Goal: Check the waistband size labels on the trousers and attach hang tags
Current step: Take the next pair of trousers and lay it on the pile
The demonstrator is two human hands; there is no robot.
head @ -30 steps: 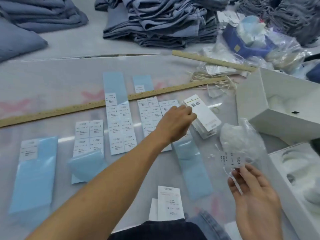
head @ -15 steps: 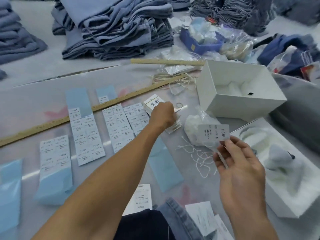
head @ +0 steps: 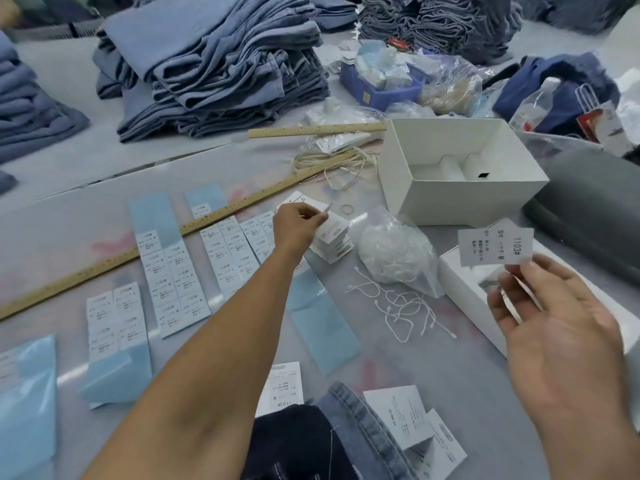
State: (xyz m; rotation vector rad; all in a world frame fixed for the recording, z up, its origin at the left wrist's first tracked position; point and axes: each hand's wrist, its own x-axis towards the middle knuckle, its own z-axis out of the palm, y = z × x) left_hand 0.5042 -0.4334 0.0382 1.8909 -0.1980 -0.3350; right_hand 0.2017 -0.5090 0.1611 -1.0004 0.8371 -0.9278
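Here, head view: our left hand (head: 300,221) reaches out, fingers pinching the top card of the hang tag stack (head: 331,237) on the counter (head: 69,216). Our right hand (head: 554,327) holds up a size sticker (head: 495,245), pinched at its lower edge. The trousers (head: 360,434) lie at the near edge. Risk, we judge: lifting two cards at once, since the stack is fanned; the sticker may curl onto our fingers. Room is tight: the white box (head: 460,168) and the string bag (head: 394,251) crowd the right, loose strings (head: 398,306) between.
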